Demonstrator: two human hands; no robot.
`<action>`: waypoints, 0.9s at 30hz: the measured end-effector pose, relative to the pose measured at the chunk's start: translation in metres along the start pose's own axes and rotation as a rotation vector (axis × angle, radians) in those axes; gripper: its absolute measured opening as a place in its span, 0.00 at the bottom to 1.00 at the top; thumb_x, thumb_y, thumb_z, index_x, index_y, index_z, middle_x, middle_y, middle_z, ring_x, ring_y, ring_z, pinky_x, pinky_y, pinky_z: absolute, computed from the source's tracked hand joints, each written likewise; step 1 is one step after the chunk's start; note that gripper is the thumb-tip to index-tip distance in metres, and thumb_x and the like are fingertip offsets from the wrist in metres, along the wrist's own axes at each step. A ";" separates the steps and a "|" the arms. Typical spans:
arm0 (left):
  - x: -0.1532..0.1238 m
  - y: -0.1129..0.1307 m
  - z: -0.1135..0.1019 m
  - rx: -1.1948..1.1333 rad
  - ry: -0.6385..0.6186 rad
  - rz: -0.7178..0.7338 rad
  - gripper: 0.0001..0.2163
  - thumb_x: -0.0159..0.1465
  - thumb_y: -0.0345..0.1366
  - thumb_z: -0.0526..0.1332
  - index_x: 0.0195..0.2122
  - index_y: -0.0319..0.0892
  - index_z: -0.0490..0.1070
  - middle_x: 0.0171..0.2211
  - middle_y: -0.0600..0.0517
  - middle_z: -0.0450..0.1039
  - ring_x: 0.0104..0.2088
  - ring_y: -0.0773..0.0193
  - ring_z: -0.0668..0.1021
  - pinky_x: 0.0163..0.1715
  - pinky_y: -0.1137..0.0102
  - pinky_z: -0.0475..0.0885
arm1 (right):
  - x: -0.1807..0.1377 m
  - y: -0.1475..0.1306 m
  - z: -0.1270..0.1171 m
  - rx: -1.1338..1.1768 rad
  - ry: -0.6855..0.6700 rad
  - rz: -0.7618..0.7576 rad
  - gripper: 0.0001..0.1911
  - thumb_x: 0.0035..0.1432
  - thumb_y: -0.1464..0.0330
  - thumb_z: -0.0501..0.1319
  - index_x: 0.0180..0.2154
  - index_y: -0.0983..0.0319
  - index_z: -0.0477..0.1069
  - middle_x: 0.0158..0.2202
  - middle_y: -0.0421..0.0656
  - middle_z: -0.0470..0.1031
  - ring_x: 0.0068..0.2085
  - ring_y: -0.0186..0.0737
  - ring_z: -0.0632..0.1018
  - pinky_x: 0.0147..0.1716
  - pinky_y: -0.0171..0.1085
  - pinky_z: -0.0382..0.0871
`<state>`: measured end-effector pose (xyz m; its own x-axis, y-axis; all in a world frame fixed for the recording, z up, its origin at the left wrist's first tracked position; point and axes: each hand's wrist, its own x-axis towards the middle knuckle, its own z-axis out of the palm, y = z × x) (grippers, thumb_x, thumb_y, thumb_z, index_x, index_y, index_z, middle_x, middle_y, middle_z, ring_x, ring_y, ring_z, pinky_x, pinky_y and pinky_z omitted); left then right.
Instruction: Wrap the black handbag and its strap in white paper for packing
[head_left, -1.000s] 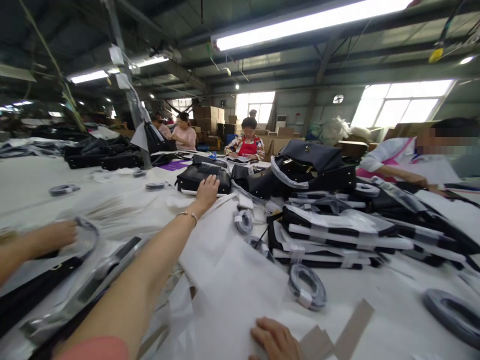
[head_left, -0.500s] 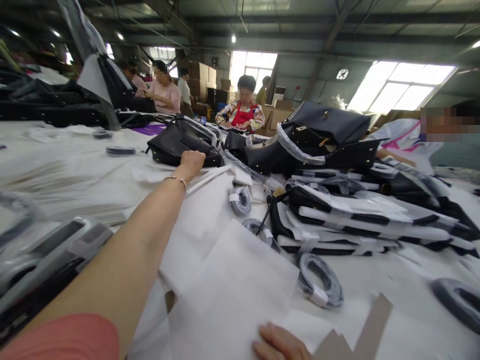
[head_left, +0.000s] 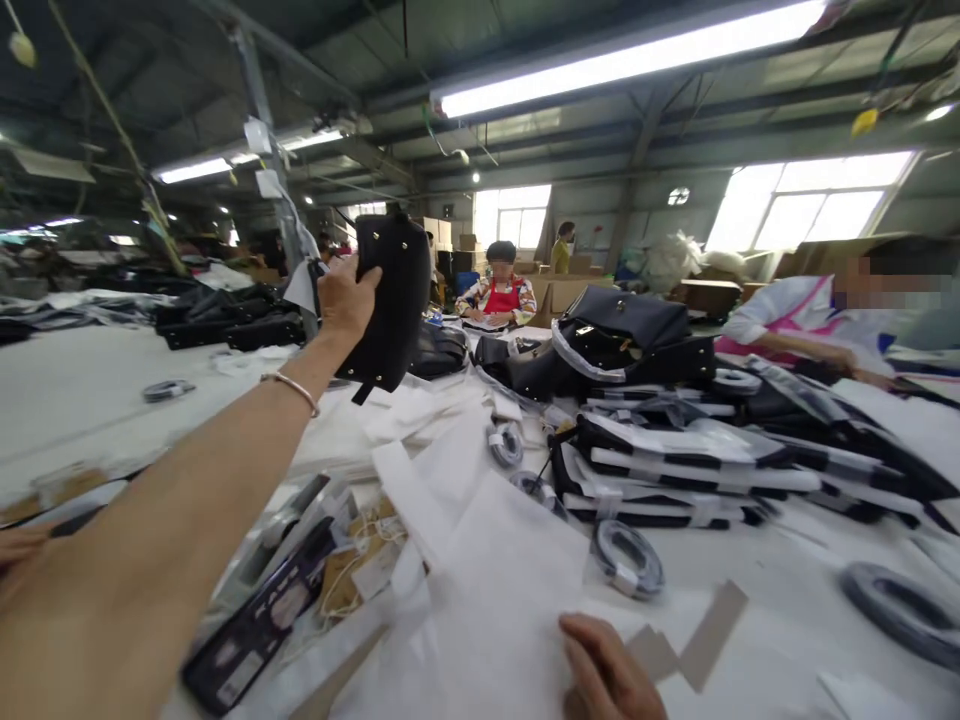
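On the dark box [head_left: 255,625] lying toward the edge of the white table [head_left: 82,370] nearest you, you can see pale capitals [head_left: 276,602] along its length; they seem to begin KAW, with the last letter too blurred to settle. At the box's end closest to you, a white label [head_left: 240,680] carries fine print too small to read.

Left arm [head_left: 202,480] outstretched, fingers [head_left: 370,282] bent

Head-worn view, forward and down, table [head_left: 795,560] close
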<state>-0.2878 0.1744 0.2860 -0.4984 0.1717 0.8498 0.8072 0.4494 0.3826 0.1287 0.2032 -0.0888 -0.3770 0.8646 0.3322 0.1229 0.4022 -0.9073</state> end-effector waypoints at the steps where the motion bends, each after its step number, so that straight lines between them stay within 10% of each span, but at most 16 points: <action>1: 0.000 0.010 -0.019 -0.048 0.008 0.027 0.11 0.64 0.39 0.59 0.41 0.38 0.75 0.40 0.45 0.78 0.44 0.52 0.77 0.47 0.64 0.69 | 0.002 -0.004 -0.005 0.110 0.018 0.128 0.21 0.52 0.47 0.65 0.37 0.57 0.80 0.41 0.45 0.82 0.45 0.48 0.80 0.48 0.37 0.75; 5: -0.015 0.044 -0.089 -0.398 0.005 0.083 0.08 0.63 0.38 0.61 0.36 0.38 0.75 0.34 0.52 0.77 0.40 0.58 0.77 0.46 0.67 0.70 | 0.014 -0.031 -0.026 0.617 0.057 0.491 0.29 0.37 0.48 0.74 0.36 0.61 0.78 0.38 0.47 0.82 0.43 0.50 0.81 0.49 0.45 0.76; 12: -0.099 0.080 -0.185 -1.457 -0.157 -0.266 0.20 0.51 0.41 0.73 0.43 0.40 0.76 0.39 0.51 0.80 0.43 0.58 0.78 0.47 0.63 0.74 | -0.018 -0.133 -0.066 0.863 0.013 0.424 0.22 0.45 0.53 0.73 0.38 0.61 0.78 0.38 0.46 0.81 0.45 0.49 0.81 0.58 0.52 0.69; 22: -0.298 0.100 -0.281 -1.215 -0.384 -0.346 0.12 0.57 0.41 0.71 0.40 0.43 0.78 0.34 0.55 0.79 0.34 0.63 0.78 0.33 0.75 0.74 | -0.124 -0.206 -0.119 0.731 -0.207 0.467 0.34 0.56 0.42 0.59 0.56 0.55 0.68 0.63 0.49 0.66 0.61 0.53 0.69 0.55 0.54 0.68; 27: -0.377 0.132 -0.288 -1.580 -0.525 -0.927 0.15 0.59 0.45 0.68 0.47 0.49 0.76 0.43 0.53 0.79 0.46 0.60 0.79 0.46 0.70 0.76 | -0.148 -0.216 -0.137 0.468 -0.097 0.345 0.33 0.56 0.44 0.60 0.55 0.57 0.69 0.55 0.48 0.74 0.53 0.55 0.75 0.50 0.51 0.71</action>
<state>0.0974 -0.0837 0.1209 -0.6693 0.7280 0.1489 -0.3723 -0.5019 0.7807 0.2837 0.0296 0.0934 -0.4725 0.8813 -0.0071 -0.1567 -0.0919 -0.9834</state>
